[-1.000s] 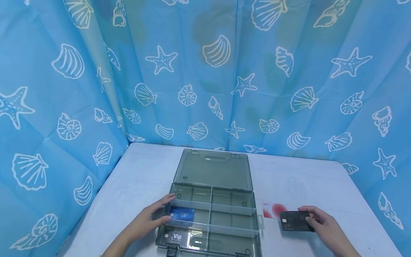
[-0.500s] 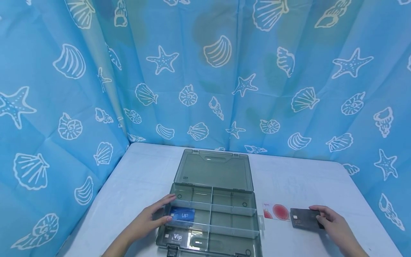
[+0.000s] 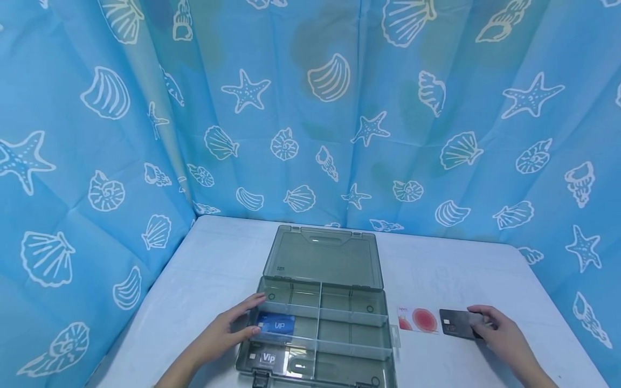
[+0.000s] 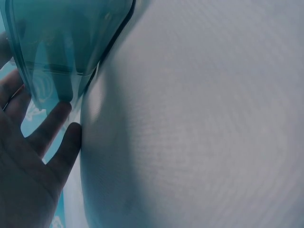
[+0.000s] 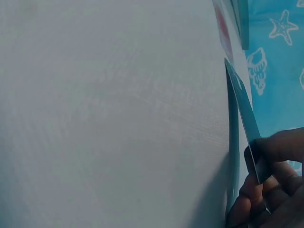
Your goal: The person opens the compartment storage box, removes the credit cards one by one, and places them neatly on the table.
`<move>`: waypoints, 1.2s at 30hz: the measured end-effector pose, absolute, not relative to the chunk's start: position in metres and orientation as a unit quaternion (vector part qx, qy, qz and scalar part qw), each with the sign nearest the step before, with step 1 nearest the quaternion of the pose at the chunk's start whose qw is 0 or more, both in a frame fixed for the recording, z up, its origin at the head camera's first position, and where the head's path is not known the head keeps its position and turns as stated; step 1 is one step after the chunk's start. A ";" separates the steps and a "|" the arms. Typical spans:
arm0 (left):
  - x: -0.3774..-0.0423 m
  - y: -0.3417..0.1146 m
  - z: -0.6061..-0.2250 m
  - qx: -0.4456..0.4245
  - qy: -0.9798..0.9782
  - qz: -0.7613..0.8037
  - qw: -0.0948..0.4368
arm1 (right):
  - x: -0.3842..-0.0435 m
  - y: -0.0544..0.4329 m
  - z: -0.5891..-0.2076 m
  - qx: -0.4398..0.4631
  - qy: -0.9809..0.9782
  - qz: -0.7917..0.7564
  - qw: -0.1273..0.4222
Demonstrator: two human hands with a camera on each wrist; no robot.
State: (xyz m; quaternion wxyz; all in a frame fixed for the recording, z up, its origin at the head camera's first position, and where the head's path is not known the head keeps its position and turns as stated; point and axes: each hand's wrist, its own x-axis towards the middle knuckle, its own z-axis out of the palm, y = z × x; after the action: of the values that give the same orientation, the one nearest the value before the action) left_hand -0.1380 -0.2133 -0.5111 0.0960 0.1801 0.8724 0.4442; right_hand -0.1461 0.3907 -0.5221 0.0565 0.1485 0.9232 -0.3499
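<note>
In the head view a black VIP card (image 3: 455, 323) is pinched by my right hand (image 3: 502, 334) at its right end. Seen from the right wrist, the card (image 5: 243, 107) slants off the white table, its far end low. A card with red round prints (image 3: 422, 320) lies just left of it. My left hand (image 3: 224, 333) rests against the left side of a grey see-through divider box (image 3: 351, 328), fingers spread and fairly straight. A blue VIP card (image 3: 277, 324) is in the box's middle left compartment, and a dark Vip card (image 3: 266, 357) in the front left one.
The box's lid (image 3: 324, 256) lies folded back toward the curtain. Thin clear dividers (image 3: 317, 318) split the box into several compartments. A blue seashell curtain (image 3: 301, 118) encloses the white table (image 3: 218, 253) at the back and sides.
My right hand has carried the black card to the right, away from the red-printed card, which now shows fully. The left hand and box stay in place.
</note>
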 end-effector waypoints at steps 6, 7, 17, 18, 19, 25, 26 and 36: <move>-0.138 -0.213 -0.511 0.180 0.872 0.445 0.098 | -0.147 0.385 -0.520 0.125 0.943 -0.303 0.058; -0.138 -0.213 -0.511 0.180 0.872 0.445 0.097 | -0.147 0.384 -0.519 0.122 0.946 -0.294 0.056; -0.139 -0.215 -0.514 0.189 0.872 0.444 0.088 | -0.147 0.379 -0.518 0.110 0.957 -0.266 0.046; -0.139 -0.215 -0.514 0.189 0.872 0.444 0.088 | -0.147 0.379 -0.518 0.110 0.956 -0.267 0.044; -0.139 -0.215 -0.514 0.189 0.872 0.443 0.087 | -0.147 0.379 -0.519 0.110 0.956 -0.268 0.043; -0.139 -0.215 -0.514 0.187 0.870 0.447 0.089 | -0.148 0.379 -0.522 0.119 0.955 -0.269 0.044; -0.139 -0.214 -0.514 0.187 0.871 0.446 0.089 | -0.148 0.380 -0.523 0.121 0.954 -0.270 0.045; -0.139 -0.213 -0.513 0.179 0.872 0.446 0.094 | -0.148 0.382 -0.527 0.129 0.952 -0.274 0.041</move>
State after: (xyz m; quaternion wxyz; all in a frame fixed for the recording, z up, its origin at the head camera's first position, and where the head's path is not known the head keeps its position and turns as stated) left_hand -0.1386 -0.2128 -0.5129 0.0945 0.1789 0.8718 0.4461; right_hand -0.1475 0.3824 -0.5270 0.0411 0.1288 0.9521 -0.2744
